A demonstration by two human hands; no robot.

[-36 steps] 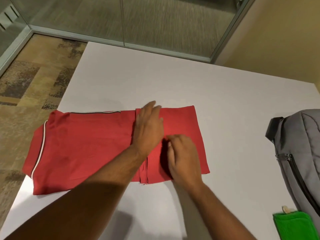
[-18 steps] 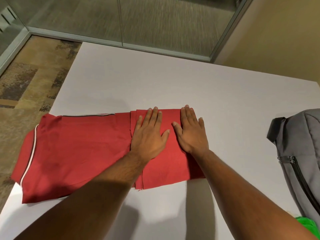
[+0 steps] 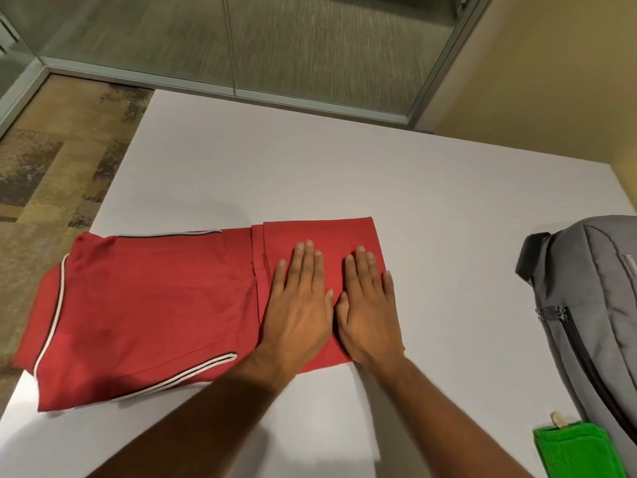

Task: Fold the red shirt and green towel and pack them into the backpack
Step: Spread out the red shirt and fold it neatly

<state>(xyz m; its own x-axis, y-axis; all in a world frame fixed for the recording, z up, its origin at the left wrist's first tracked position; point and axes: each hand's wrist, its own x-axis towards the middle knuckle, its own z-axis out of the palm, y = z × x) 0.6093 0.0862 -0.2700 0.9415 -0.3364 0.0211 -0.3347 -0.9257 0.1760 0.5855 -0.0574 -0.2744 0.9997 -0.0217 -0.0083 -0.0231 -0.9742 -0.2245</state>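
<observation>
The red shirt (image 3: pixel 144 305) lies partly folded on the white table (image 3: pixel 344 174), its collar end with white trim hanging over the left edge. Its right part is folded over into a flap. My left hand (image 3: pixel 298 301) and my right hand (image 3: pixel 370 305) lie flat side by side on that flap, fingers straight, pressing it down. The grey backpack (image 3: pixel 593 305) lies at the right edge, its zipper shut as far as I can see. The green towel (image 3: pixel 579 453) sits folded at the bottom right, beside the backpack.
The table's left edge drops to patterned carpet (image 3: pixel 51 150). A glass wall (image 3: pixel 275 46) runs behind the far edge, and a tan wall (image 3: pixel 551 81) stands at the right. Bare tabletop stretches between the shirt and the backpack.
My hands have slid toward me along the folded flap and come closer together. The view shifted, bringing the shirt's lower trim and the green towel back into sight.
</observation>
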